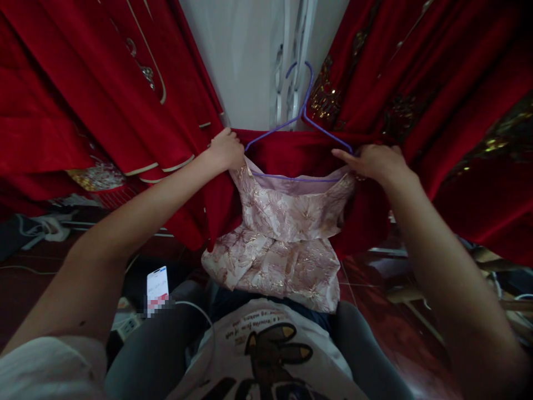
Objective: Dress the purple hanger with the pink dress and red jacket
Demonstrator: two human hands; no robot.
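Note:
A short dress [291, 219] in pale pink with metallic floral pattern hangs on a thin purple wire hanger [306, 108], its hook pointing away from me. My left hand [227, 149] is closed at the dress's left shoulder, by the hanger's left end. At the opposite shoulder, my right hand [377, 161] curls its fingers over the edge, with the thumb stretched along the hanger's right end. The fingertips of both hands are partly hidden. Behind the neckline lies a red cloth [287, 153], and the dress's lower part rests folded over my lap.
Red drapes with sequin decoration [166, 83] hang at left, and more red fabric [375, 72] hangs at right. A pale cabinet [245, 61] with handles stands ahead. A phone [157, 283] with a lit screen and cable lies by my left thigh, near a power strip [128, 328].

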